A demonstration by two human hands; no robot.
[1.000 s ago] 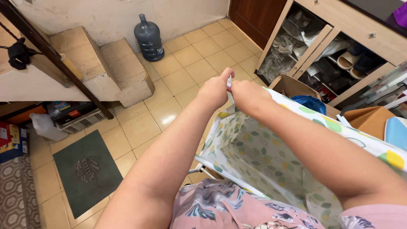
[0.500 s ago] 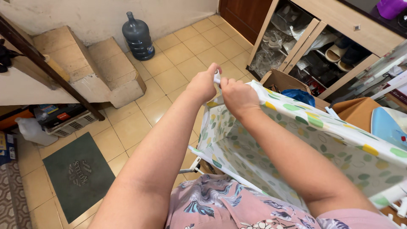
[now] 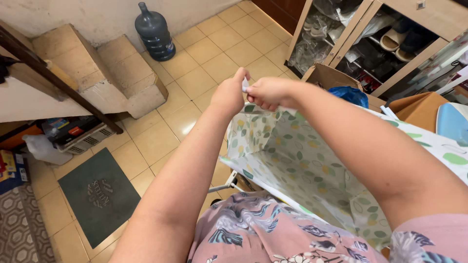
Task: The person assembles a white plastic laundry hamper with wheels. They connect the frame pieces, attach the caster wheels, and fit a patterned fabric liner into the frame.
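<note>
Both hands meet at the far corner of the leaf-print fabric cover [image 3: 292, 160], which hangs over a white metal frame [image 3: 229, 186] just in front of the person. The left hand [image 3: 230, 93] and the right hand [image 3: 269, 92] are pinched tight on a small white tie [image 3: 245, 85] at that corner, fingers closed narrow around it. To do this well, I would judge, the cloth should be kept taut and the pinch close to the corner, so the tie does not slip. A blue water jug [image 3: 155, 32] stands well apart by the wall.
</note>
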